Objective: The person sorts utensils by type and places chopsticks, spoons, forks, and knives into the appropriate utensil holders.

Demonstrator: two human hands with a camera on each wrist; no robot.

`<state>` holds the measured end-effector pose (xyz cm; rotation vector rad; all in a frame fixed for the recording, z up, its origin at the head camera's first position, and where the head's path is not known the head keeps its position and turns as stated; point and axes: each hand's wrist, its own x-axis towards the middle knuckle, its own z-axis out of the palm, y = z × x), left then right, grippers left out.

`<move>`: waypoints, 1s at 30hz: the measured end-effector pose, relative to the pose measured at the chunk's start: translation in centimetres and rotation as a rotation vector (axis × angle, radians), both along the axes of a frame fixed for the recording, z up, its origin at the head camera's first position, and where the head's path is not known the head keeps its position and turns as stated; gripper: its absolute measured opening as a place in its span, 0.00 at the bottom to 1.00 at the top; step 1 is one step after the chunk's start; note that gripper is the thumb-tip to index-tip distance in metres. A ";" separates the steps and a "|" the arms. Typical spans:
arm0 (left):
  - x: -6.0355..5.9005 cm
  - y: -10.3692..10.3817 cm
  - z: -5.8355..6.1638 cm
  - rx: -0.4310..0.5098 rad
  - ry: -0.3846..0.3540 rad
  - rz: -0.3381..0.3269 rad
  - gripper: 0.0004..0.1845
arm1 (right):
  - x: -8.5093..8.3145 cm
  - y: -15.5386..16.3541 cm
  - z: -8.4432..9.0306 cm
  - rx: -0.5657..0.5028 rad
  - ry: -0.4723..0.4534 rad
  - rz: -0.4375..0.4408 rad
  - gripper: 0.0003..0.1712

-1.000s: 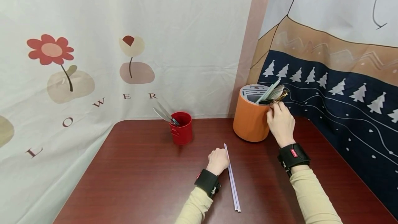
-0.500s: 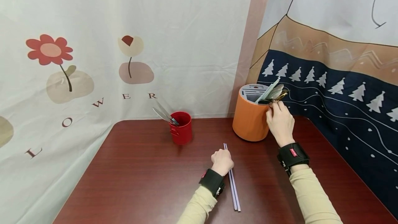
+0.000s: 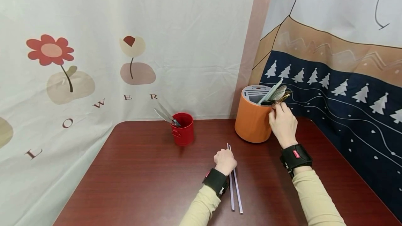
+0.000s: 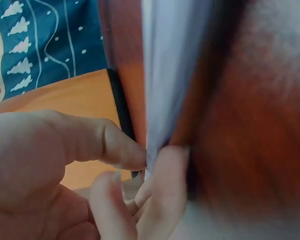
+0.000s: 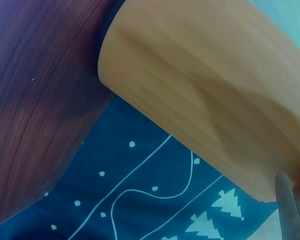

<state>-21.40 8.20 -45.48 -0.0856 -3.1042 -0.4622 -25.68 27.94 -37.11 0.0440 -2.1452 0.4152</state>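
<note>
In the head view two long lavender chopsticks (image 3: 238, 193) lie on the table, their near ends apart. My left hand (image 3: 225, 162) is over their upper part, and the left wrist view has its thumb and finger pinching a blurred lavender chopstick (image 4: 167, 65). Against the right side of the orange utensil holder (image 3: 252, 123), my right hand (image 3: 283, 123) grips the rim, below several spoons (image 3: 278, 94) and pale green utensils (image 3: 270, 91). Only a fingertip (image 5: 286, 200) of that hand shows at the holder's top edge in the right wrist view.
A red cup (image 3: 183, 130) near the table's back edge holds silver utensils (image 3: 166, 113) leaning left. Grey slots (image 3: 255, 90) top the orange holder. Printed cloth (image 3: 188, 44) hangs behind the brown table (image 3: 135, 170), and a navy tree-patterned cloth (image 3: 345, 114) hangs at its right.
My left hand has moved slightly right over the chopsticks. One chopstick's near end has swung left, widening the gap. The right hand stays at the holder's rim.
</note>
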 end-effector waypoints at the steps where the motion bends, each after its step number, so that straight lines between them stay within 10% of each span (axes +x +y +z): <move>1: 0.0 -0.1 0.1 0.012 0.006 -0.007 0.05 | 0.0 0.0 0.0 -0.001 -0.002 0.000 0.11; 30: -0.4 -1.3 11.2 0.324 0.639 -0.225 0.05 | 0.0 0.0 0.0 -0.009 -0.021 -0.006 0.11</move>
